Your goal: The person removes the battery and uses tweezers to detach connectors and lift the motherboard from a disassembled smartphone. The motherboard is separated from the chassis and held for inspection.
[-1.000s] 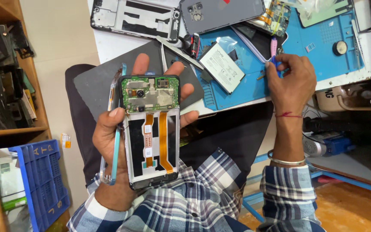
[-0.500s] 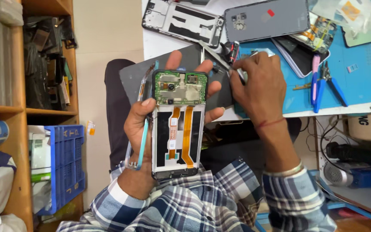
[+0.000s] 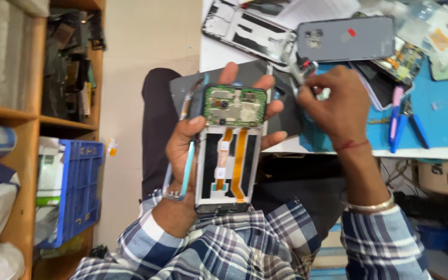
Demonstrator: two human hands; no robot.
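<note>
Opened phone (image 3: pixel 229 150), back off, green board & orange flex cables exposed, lay cradled in left hand (image 3: pixel 190 155) w/ fingers wrapped round it; right hand (image 3: pixel 333 103) pinched sth small at bench edge (image 3: pixel 369 153); reassembly not begun.

white-green packet (image 3: pixel 47 179) in blue crate, left | clear plastic bag, orange label (image 3: pixel 438 39), bench top right

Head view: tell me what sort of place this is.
Likely a phone repair bench: the left hand holds an opened phone, a grey back cover and bare frame lie on the worktable.
</note>
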